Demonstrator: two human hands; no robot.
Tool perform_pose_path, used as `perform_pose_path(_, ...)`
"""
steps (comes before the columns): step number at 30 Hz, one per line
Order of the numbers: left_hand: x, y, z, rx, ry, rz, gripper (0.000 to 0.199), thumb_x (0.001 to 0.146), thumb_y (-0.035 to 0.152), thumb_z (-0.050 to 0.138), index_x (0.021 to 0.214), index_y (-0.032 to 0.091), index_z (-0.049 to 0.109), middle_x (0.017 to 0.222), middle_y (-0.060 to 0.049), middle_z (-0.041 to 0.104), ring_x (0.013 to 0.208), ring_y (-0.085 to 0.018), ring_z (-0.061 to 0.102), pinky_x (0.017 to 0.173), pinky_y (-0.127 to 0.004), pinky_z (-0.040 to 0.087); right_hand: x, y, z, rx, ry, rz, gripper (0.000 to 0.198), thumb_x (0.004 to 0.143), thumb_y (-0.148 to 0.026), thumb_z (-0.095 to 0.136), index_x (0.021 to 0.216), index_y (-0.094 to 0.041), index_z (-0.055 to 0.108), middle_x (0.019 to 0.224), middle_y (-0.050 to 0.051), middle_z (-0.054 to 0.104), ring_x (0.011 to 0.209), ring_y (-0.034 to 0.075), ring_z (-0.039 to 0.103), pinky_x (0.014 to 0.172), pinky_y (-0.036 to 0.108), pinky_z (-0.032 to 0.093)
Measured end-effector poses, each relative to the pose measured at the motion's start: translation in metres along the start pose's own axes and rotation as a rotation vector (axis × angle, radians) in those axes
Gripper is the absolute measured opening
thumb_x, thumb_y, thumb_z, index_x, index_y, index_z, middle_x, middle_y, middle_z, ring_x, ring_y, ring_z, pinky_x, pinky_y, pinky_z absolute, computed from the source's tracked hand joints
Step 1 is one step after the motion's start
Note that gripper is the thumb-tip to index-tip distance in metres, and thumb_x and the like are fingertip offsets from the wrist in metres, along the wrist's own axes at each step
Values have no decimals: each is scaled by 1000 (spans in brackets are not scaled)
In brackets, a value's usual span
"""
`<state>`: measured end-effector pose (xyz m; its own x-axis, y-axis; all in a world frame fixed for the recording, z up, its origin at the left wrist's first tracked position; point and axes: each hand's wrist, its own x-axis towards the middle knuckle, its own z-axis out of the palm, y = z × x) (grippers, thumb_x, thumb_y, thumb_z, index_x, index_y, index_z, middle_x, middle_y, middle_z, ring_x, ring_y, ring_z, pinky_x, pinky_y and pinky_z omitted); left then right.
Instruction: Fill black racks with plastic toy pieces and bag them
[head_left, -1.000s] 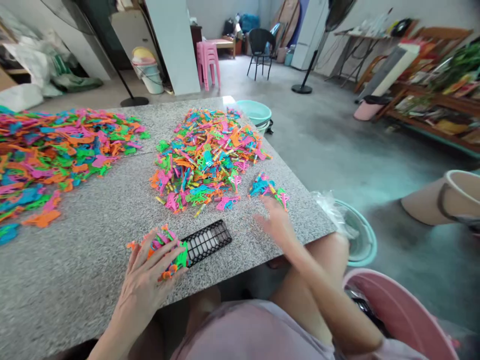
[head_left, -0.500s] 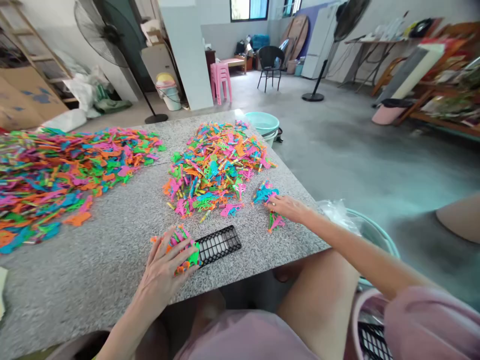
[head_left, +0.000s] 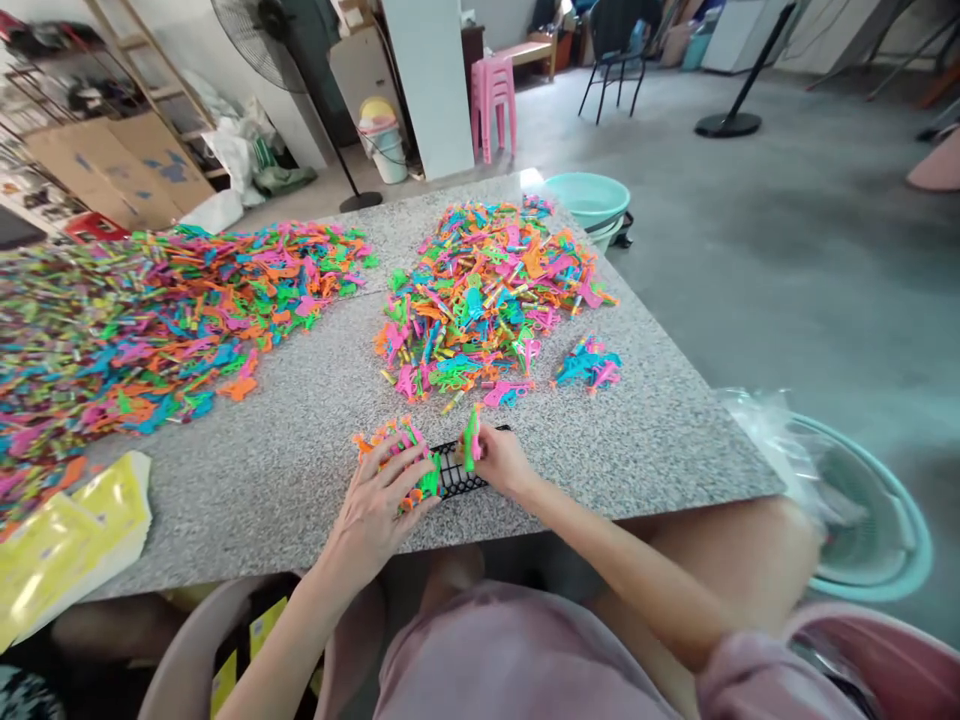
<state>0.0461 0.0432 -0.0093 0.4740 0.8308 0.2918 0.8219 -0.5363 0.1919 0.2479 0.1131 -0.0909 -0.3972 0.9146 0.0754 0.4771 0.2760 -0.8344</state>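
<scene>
Small bright plastic toy guns stand packed in the left part of a black plastic rack (head_left: 465, 488) at the table's near edge. Over them my left hand (head_left: 379, 490) is cupped, fingers on the far side and thumb on the near side, hiding many. Pinched in my right hand (head_left: 504, 460) is a green and pink piece, seemingly toy guns (head_left: 472, 440), upright just above the rack's right part. Farther right lies a small heap of blue and pink toy guns (head_left: 589, 365), touched by neither hand.
A big pile of toy guns (head_left: 495, 290) covers the table's middle, and a wider one (head_left: 187, 310) spreads left. Yellow printed sheets (head_left: 82, 540) lie at the left edge. Turquoise basins (head_left: 589, 200) stand beyond the far right corner. A turquoise basket (head_left: 862, 510) stands by my right leg.
My right hand has moved from the small heap at the right to the rack, carrying green and pink toy guns. My left hand stays over the rack. The camera view has turned left and down.
</scene>
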Motion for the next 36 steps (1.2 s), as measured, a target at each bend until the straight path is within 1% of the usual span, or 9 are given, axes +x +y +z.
perform_pose_path(2,1,1,-1,-7,-1,2,24,91,35,60,110,22,66,125,-9,65,131,-31,46,105,-50,45,18,-7,24,14,4,-43,11,73,-11,61,81,-19,62,75,0,65,70,15,59,66,22,42)
perform_pose_path(4,3,2,-2,-5,-10,-5,22,92,35,59,108,22,66,125,-9,65,129,-31,46,104,-51,45,31,-7,31,4,-26,-131,15,71,-8,60,82,-19,63,79,1,65,77,17,60,70,23,43)
perform_pose_path(18,-2,4,1,-3,-16,-41,20,92,30,59,110,25,65,130,-8,60,134,-33,40,106,-53,40,64,-21,10,-284,-376,-362,15,78,-9,60,89,-17,66,79,4,68,76,18,61,67,23,38)
perform_pose_path(22,-2,4,2,44,17,0,21,92,29,59,111,23,63,133,-9,59,135,-34,40,104,-51,42,67,-19,17,-216,-394,-352,11,78,-9,61,85,-16,66,78,2,69,74,16,62,65,21,38)
perform_pose_path(26,5,2,-3,154,-38,113,21,94,26,55,114,23,61,135,-6,61,132,-32,45,95,-46,45,66,-20,23,-222,-414,-327,12,81,-11,61,90,-17,67,78,1,68,76,16,63,65,21,39)
perform_pose_path(28,9,1,-7,159,-85,151,21,94,27,54,114,23,61,131,-5,63,130,-31,48,93,-43,46,60,-19,21,-291,-389,-342,15,84,-13,60,97,-19,67,82,2,68,81,18,63,69,23,42)
perform_pose_path(30,10,0,-9,140,-111,145,22,94,30,54,113,22,61,127,-5,66,128,-30,50,93,-43,47,50,-14,12,-375,-277,-347,18,86,-16,61,103,-19,65,91,4,68,92,20,61,78,26,45)
perform_pose_path(33,9,-1,-10,107,-137,117,23,95,32,54,114,21,60,126,-5,66,129,-30,49,97,-44,47,34,4,-13,-559,25,-172,18,91,-17,56,107,-17,63,109,11,63,106,24,56,91,35,46)
perform_pose_path(36,8,-1,-8,66,-150,96,20,95,31,53,109,20,61,127,-5,65,129,-29,48,103,-46,46,22,31,-46,-743,68,-90,25,93,-9,45,111,-15,61,117,16,59,105,27,54,88,39,48)
